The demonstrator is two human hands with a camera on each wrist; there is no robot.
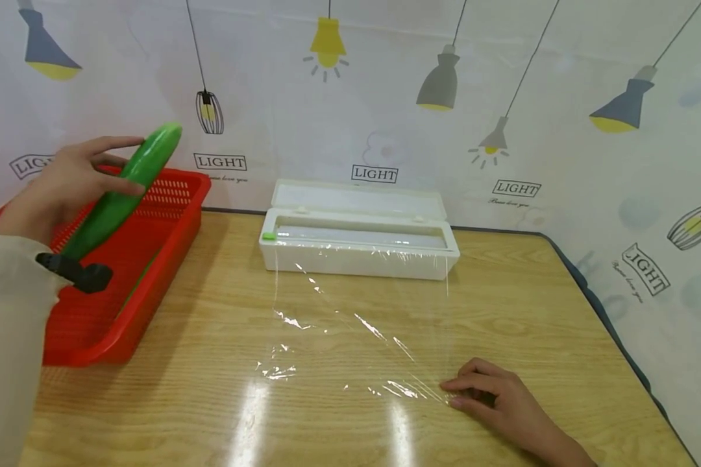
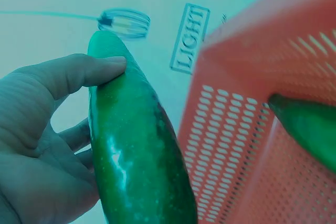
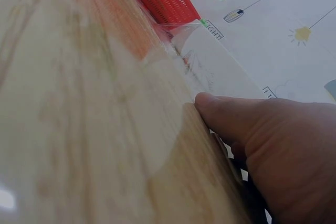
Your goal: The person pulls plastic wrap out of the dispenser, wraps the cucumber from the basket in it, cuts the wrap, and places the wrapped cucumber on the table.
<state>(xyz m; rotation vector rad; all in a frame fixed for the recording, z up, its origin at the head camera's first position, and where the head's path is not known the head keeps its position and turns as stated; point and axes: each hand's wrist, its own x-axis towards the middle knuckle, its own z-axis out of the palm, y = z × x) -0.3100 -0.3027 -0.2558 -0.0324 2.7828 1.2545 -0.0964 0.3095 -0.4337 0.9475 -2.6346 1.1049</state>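
My left hand (image 1: 73,175) grips a long green cucumber (image 1: 130,181) between thumb and fingers, raised over the red basket and tilted with its pale tip up. In the left wrist view the thumb lies along the cucumber (image 2: 136,150) near that tip. A clear sheet of cling film (image 1: 356,318) stretches from the white dispenser box (image 1: 356,263) toward the front of the table. Its near right corner is pinched between thumb and fingers of my right hand (image 1: 508,408), low over the wood. The film roll (image 1: 356,236) shows inside the box, whose lid (image 1: 356,198) stands open.
The red plastic basket (image 1: 152,279) with perforated sides stands at the left. Another green cucumber (image 2: 312,127) lies in it. A green slider (image 1: 269,236) sits at the box's left end. A wall sheet (image 1: 502,58) with printed lamps borders the wooden table (image 1: 210,402) behind and right.
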